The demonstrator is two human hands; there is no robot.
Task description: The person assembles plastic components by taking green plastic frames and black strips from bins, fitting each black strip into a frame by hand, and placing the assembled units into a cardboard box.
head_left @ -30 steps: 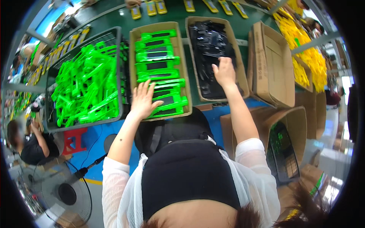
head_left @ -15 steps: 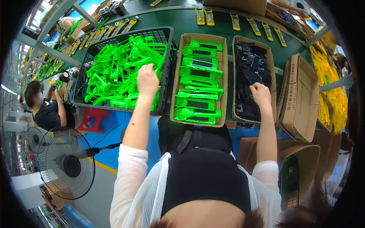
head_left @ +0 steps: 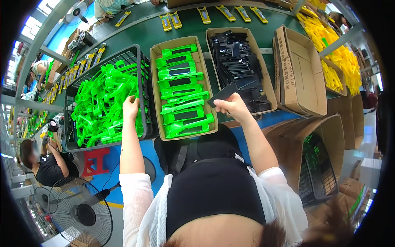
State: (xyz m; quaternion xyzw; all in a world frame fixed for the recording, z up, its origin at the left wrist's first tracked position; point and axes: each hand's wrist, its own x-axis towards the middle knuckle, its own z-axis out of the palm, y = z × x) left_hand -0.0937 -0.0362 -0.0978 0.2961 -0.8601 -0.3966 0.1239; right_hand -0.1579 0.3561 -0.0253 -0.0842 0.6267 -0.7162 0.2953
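Note:
My left hand (head_left: 131, 108) is at the right side of a black plastic crate (head_left: 141, 74) heaped with green plastic parts (head_left: 103, 96). Its fingers are pinched on one of these parts, mostly lost among the others. A thin, flat black rectangular panel (head_left: 222, 94) is gripped between the thumb and fingers of my right hand (head_left: 233, 106). That hand hovers between a carton (head_left: 210, 78) holding a column of green parts, several with black panels in them, and a carton (head_left: 263, 68) full of loose black panels (head_left: 236, 61).
An empty-looking carton (head_left: 302, 74) leans at the right, near piled yellow parts (head_left: 329, 45). Yellow devices (head_left: 203, 15) lie along the green bench (head_left: 187, 29). A fan (head_left: 84, 214) stands lower left, near a seated co-worker (head_left: 51, 164). A large open carton (head_left: 329, 131) is lower right.
My right hand has come up from the black panels, leftward toward the green-part carton, with one panel in its fingers. My left hand stays over the crate, now nearer its right side. The view has shifted.

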